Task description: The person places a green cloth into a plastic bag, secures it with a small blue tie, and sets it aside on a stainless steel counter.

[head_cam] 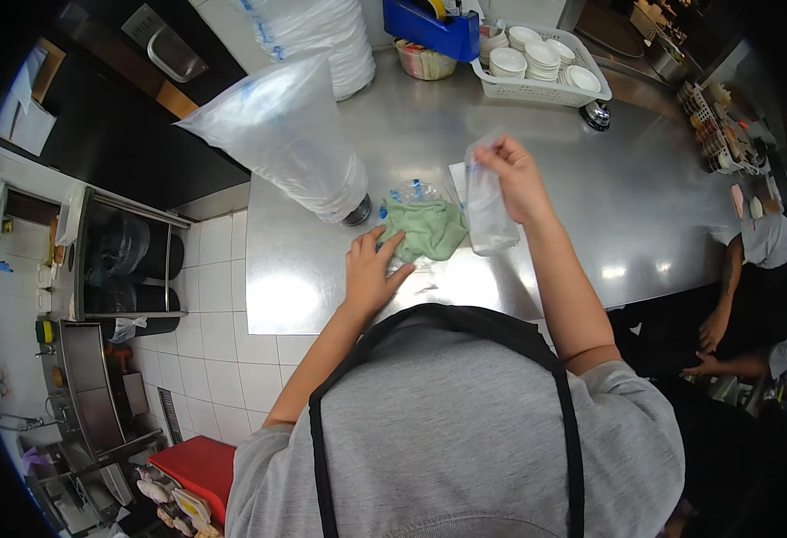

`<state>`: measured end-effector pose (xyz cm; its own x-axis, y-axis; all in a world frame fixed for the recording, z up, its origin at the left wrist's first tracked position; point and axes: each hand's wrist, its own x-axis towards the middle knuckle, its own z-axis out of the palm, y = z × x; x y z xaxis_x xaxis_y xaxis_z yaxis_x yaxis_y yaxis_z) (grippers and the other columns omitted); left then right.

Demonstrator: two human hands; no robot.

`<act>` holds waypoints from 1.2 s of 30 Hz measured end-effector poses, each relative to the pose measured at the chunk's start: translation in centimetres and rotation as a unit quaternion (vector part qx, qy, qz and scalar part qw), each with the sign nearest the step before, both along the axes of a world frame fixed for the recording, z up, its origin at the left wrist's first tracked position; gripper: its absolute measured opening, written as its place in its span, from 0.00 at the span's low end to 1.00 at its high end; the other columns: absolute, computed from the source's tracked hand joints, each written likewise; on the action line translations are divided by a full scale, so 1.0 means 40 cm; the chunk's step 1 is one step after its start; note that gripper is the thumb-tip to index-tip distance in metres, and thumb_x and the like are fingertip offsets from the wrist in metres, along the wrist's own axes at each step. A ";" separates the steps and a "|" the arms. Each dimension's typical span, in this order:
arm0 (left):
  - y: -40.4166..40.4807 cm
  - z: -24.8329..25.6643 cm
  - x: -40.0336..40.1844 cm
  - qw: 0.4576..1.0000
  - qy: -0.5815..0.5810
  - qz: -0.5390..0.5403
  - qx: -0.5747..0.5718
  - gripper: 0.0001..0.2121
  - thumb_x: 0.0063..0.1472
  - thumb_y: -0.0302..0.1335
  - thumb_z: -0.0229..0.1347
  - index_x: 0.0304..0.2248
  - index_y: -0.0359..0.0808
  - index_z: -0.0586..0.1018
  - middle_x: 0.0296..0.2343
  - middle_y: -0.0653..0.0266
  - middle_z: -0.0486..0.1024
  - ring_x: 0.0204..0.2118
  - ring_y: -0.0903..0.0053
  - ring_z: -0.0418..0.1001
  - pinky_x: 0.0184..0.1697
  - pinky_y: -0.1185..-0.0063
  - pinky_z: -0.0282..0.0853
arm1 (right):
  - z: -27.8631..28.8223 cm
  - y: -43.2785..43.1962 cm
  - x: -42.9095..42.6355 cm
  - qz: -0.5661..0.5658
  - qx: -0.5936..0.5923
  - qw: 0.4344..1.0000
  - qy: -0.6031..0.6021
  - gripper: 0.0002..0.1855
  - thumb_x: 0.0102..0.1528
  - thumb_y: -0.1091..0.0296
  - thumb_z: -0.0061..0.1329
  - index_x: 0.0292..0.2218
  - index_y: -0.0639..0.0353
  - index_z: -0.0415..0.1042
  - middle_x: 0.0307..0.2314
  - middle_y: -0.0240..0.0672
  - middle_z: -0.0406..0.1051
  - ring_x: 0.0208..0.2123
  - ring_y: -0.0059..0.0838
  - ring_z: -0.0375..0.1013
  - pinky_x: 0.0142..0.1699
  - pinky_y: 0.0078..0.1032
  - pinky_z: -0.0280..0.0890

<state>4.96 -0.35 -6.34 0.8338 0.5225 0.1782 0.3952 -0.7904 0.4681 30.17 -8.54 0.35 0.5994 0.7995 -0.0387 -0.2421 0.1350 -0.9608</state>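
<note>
My right hand (514,178) pinches the upper end of a clear plastic bag (489,215), which hangs or stands over the steel counter (568,195); its contents are unclear. My left hand (372,269) has its fingers spread at the left edge of a crumpled green cloth (427,228), holding nothing that I can see. Clear plastic with blue print (415,191) lies under and behind the cloth. A white paper (458,180) shows partly behind the held bag. Left of the cloth, a large clear plastic bag (292,148) covers an upright stack on a dark round base.
Bagged stacks (319,40) stand at the back, near a blue tape dispenser (434,30), a small basket (426,59) and a white basket (535,91) of small dishes. A call bell (596,116) sits beside it. Other people's arms (719,323) are at the right.
</note>
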 end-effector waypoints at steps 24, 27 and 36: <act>0.035 0.166 -0.009 0.799 -0.294 0.023 -0.524 0.07 0.58 0.31 0.51 0.31 0.36 0.68 0.22 0.72 0.67 0.26 0.88 0.65 0.29 0.88 0.62 | -0.008 -0.039 -0.210 0.026 -0.027 0.998 -0.050 0.09 0.49 0.68 0.52 0.32 0.58 0.68 0.24 0.24 0.68 0.26 0.13 0.65 0.31 0.14 0.59; 0.013 0.181 0.009 0.806 -0.270 -0.049 -0.525 0.07 0.58 0.29 0.51 0.31 0.35 0.69 0.24 0.72 0.67 0.28 0.89 0.64 0.29 0.89 0.60 | 0.050 -0.015 -0.307 0.109 -0.020 0.994 0.019 0.08 0.48 0.68 0.54 0.29 0.57 0.68 0.22 0.24 0.67 0.24 0.13 0.65 0.31 0.13 0.59; 0.092 0.136 -0.077 0.903 -0.380 0.068 -0.188 0.02 0.54 0.19 0.47 0.25 0.33 0.67 0.23 0.71 0.66 0.24 0.88 0.60 0.29 0.89 0.58 | 0.059 -0.043 -0.236 0.048 -0.026 0.990 0.131 0.11 0.52 0.59 0.49 0.31 0.57 0.69 0.21 0.24 0.67 0.25 0.13 0.65 0.33 0.17 0.62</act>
